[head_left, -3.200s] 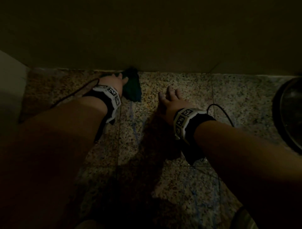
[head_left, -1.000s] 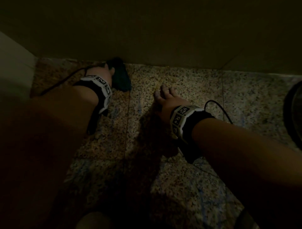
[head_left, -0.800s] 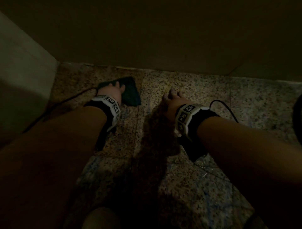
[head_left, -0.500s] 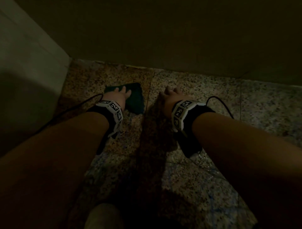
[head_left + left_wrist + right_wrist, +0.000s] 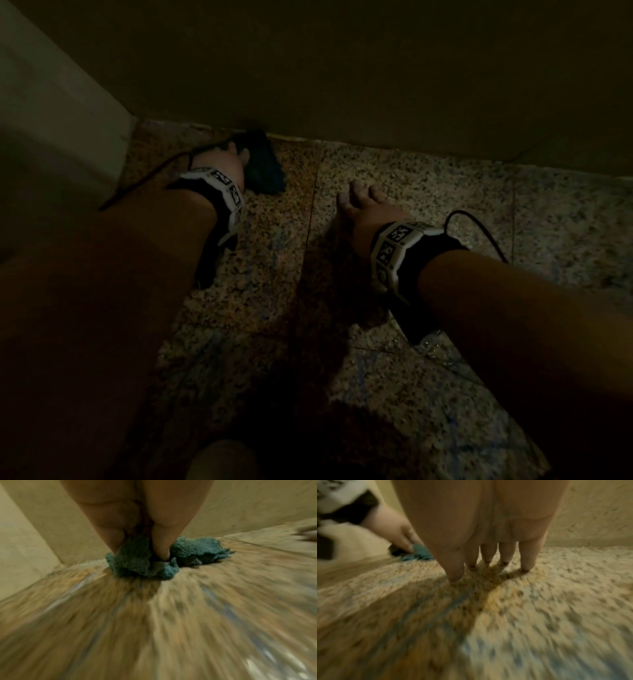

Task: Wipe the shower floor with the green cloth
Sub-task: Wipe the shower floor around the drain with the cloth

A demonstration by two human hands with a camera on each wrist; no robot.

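Both hands are pressing down — left hand (image 5: 224,161) pinching the green cloth (image 5: 265,169) at the wall (image 5: 342,85), right hand (image 5: 363,212) flat, empty, beside.

The cloth (image 5: 265,168) lies on the shower floor (image 5: 445,192) at the foot of the back wall (image 5: 342,68), near the corner with the side wall (image 5: 51,120) to the left. The left hand (image 5: 226,161) sits on the cloth's near left part, with cloth bunched between its fingers (image 5: 161,545). The right hand (image 5: 366,209) rests its fingertips on the floor to the right, apart from the cloth, with a floor joint (image 5: 310,212) between them.
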